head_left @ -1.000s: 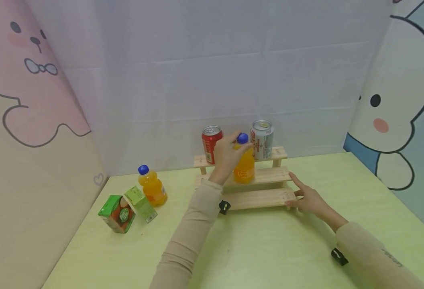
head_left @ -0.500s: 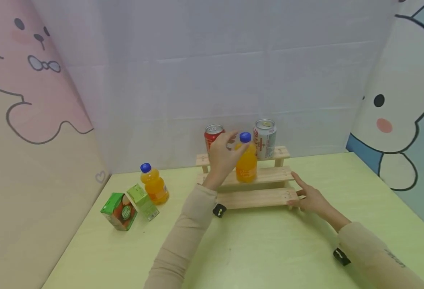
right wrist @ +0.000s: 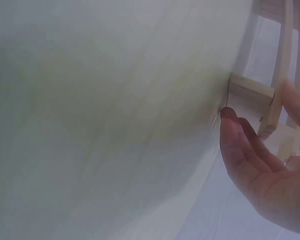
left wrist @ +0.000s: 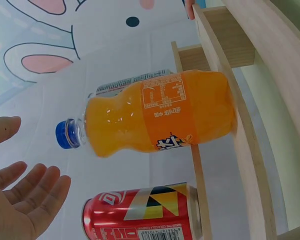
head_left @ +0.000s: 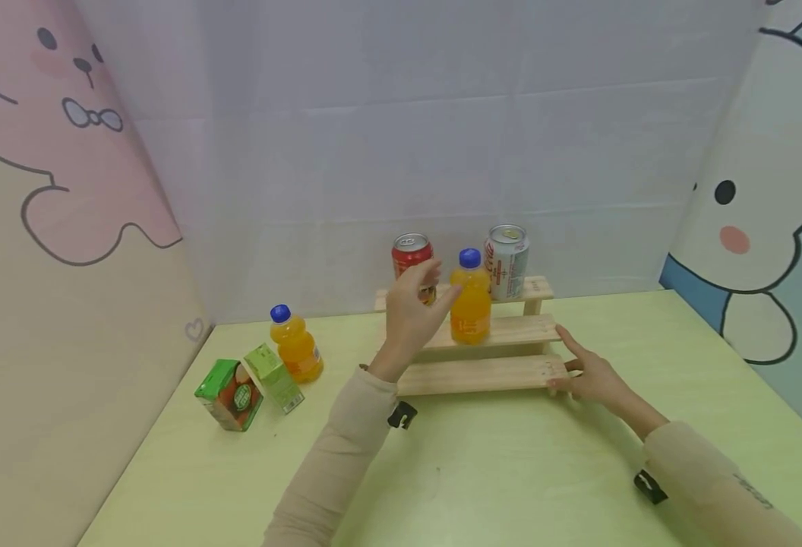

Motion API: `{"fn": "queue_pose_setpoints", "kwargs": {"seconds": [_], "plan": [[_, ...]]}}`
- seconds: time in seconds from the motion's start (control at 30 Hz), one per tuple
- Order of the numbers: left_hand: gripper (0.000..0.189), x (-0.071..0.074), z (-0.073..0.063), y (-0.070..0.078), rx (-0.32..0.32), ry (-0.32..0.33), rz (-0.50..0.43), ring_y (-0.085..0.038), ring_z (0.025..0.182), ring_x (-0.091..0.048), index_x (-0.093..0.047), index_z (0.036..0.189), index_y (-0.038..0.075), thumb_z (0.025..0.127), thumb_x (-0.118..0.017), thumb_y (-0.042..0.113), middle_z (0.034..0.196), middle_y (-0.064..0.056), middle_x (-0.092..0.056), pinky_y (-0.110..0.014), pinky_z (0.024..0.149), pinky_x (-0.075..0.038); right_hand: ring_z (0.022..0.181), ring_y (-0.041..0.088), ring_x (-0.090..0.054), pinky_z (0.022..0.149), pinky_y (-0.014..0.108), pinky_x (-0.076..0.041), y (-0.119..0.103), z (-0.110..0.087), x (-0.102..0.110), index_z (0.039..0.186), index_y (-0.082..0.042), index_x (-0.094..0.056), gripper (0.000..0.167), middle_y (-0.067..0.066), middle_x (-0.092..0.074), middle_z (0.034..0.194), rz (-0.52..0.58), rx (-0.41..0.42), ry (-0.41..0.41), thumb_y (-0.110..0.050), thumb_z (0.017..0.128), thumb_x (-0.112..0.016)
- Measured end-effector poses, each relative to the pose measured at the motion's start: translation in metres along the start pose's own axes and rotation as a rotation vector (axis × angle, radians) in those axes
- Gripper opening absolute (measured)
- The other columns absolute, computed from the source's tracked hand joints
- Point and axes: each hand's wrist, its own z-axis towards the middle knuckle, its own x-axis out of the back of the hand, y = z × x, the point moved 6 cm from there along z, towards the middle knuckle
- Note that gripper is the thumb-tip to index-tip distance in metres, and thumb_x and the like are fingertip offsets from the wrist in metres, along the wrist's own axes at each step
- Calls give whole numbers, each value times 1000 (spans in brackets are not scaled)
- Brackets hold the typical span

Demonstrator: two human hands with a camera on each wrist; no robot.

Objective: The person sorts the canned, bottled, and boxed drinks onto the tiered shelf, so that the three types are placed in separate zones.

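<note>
A three-step wooden rack [head_left: 483, 374] stands at the back of the table. On its middle step an orange soda bottle [head_left: 471, 310] with a blue cap stands upright. My left hand [head_left: 409, 323] is just left of this bottle, fingers spread and apart from it; the left wrist view shows a gap between the fingers [left wrist: 40, 192] and the cap [left wrist: 66, 134]. Behind, on the top step, are a red cola can [head_left: 412, 251], partly hidden by my left hand, and a silver-white can [head_left: 507, 262]. My right hand [head_left: 594, 380] grips the rack's right end around the lower steps.
On the table's left side are a second orange soda bottle [head_left: 297, 349], a light green carton [head_left: 274, 377] leaning by it, and a green and brown juice carton [head_left: 230, 396]. A pale curtain [head_left: 346, 167] hangs close behind the rack.
My left hand has let go of the orange soda bottle and drawn back to the left, leaving it on the middle step. My right hand keeps its place at the rack's end.
</note>
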Motion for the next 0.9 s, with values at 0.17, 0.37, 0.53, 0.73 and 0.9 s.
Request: {"fn": "queue_pose_setpoints", "kwargs": {"seconds": [0.17, 0.37, 0.53, 0.73, 0.9], "plan": [[39, 5, -10, -5, 1, 1, 12, -23, 87, -59, -60, 109, -2, 77, -73, 14, 101, -13, -63, -31, 70, -53, 74, 26, -62, 54, 32, -49, 2, 1, 1, 146, -10, 2, 97, 42, -48, 112, -20, -5, 2, -19, 81, -70], [39, 13, -20, -10, -42, 13, -1, -27, 83, -61, -59, 107, -2, 75, -75, 13, 96, -15, -64, -34, 63, -54, 67, 23, -61, 53, 32, -47, 5, 2, 2, 146, -12, 2, 97, 42, -46, 114, -22, -15, 1, -19, 81, -69], [40, 21, -28, -15, -43, 10, 27, -25, 82, -61, -59, 108, -2, 75, -74, 15, 95, -14, -64, -33, 63, -54, 70, 24, -62, 54, 32, -48, 5, 2, 1, 146, -11, 2, 97, 42, -47, 113, -33, -9, 0, -20, 81, -69], [42, 33, -37, -22, -68, 5, 43, -24, 81, -59, -60, 108, -2, 73, -76, 14, 93, -12, -64, -31, 63, -54, 69, 24, -62, 54, 33, -48, 4, 2, 0, 146, -11, 3, 97, 42, -47, 112, -15, -3, -1, -19, 81, -69], [44, 43, -44, -28, -80, 13, 63, -23, 77, -59, -60, 108, -2, 71, -78, 15, 88, -11, -64, -32, 61, -54, 67, 23, -61, 53, 32, -48, 4, 2, 0, 146, -12, 3, 97, 42, -47, 113, -13, -7, -5, -21, 81, -69]]}}
